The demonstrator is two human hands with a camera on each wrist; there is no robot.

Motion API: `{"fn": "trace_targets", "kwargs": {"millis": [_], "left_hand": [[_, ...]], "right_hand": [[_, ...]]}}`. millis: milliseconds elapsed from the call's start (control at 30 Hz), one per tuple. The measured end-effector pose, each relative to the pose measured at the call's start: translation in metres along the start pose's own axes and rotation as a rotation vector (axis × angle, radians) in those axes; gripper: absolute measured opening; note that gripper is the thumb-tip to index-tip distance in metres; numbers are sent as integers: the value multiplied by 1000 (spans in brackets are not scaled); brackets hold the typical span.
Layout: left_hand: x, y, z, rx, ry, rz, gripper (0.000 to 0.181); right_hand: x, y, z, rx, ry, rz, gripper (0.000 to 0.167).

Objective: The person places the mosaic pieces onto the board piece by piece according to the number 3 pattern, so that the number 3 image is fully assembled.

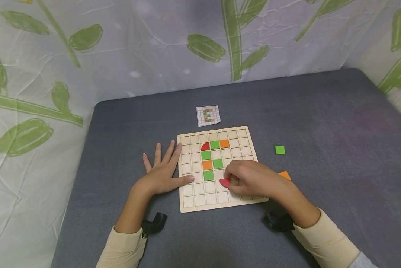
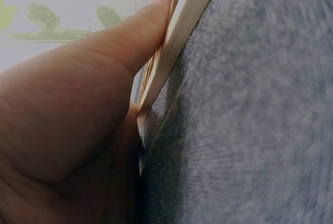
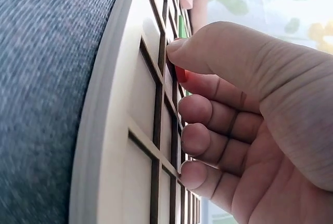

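Observation:
A wooden grid board [image 1: 189, 201] lies on the dark table, with green and orange square tiles and a red quarter-round tile [image 1: 205, 146] set in its cells. Over the lower middle cells, my right hand [image 1: 250, 178] pinches another red rounded tile [image 1: 225, 182] between thumb and index finger; the right wrist view shows this red tile [image 3: 180, 74] close to the grid. My left hand [image 1: 163, 174] lies with straight, spread fingers at the board's left edge. Its thumb [image 2: 151, 21] rests on the board's rim, while the other fingers are mostly hidden in the left wrist view.
A small printed pattern card [image 1: 208, 115] lies beyond the board. To the right are a loose green tile [image 1: 280, 150] and an orange tile [image 1: 285, 175], partly covered by the right arm. A leaf-patterned cloth [image 1: 147, 48] hangs behind the table [image 1: 321, 130].

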State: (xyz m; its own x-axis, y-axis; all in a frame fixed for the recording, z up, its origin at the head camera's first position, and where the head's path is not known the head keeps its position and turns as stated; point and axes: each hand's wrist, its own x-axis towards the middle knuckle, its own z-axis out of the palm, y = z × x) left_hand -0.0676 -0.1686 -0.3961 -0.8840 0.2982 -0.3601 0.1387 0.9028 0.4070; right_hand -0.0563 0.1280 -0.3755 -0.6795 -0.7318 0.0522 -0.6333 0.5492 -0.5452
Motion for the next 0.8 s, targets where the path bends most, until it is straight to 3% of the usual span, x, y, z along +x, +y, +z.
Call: {"fn": "trace_targets", "kwargs": {"millis": [367,800], "left_hand": [[-1,1,-1,-12,6,7,113],[-2,1,-2,-6,9,18,112]], "right_hand": [[4,-7,5,23,-15,-17,11],[10,-12,18,15,48,-93,8]]}}
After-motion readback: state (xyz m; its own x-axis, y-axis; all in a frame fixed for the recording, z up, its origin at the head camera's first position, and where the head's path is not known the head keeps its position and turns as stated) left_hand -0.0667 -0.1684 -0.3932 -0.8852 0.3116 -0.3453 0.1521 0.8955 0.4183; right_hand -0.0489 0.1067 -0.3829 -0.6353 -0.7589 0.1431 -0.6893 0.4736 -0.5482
